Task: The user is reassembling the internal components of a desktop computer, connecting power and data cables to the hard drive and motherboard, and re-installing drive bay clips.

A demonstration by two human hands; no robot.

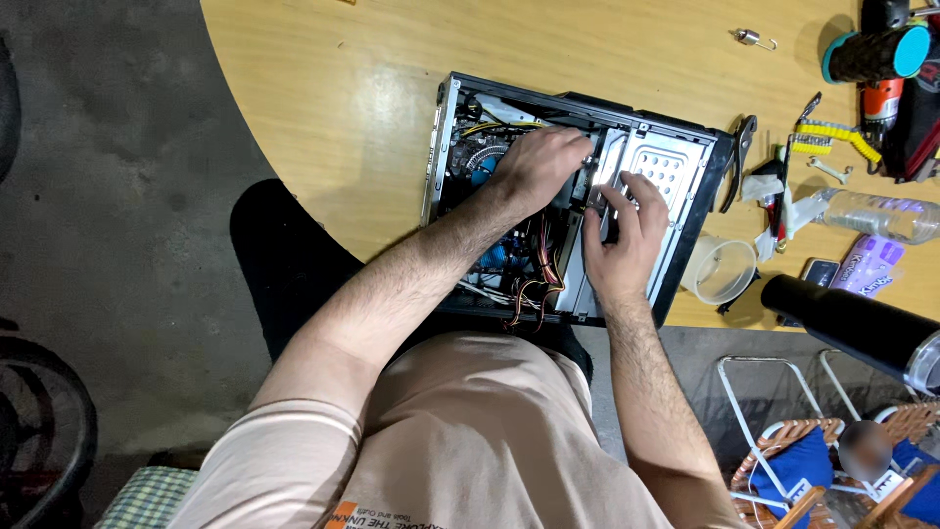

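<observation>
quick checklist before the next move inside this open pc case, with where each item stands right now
1. Computer case lies flat and fully on the wooden table: ok.
2. Left hand has a sure hold by the drive cage: cannot tell, its fingertips are hidden behind the metal edge.
3. Right hand is steady on the cage: ok, it rests flat on the metal.
4. Loose cables are clear of both hands: ok, they bunch at the near end of the case.
5. Pliers and plastic cup lie clear of the case: not ok, both sit right against its side.
</observation>
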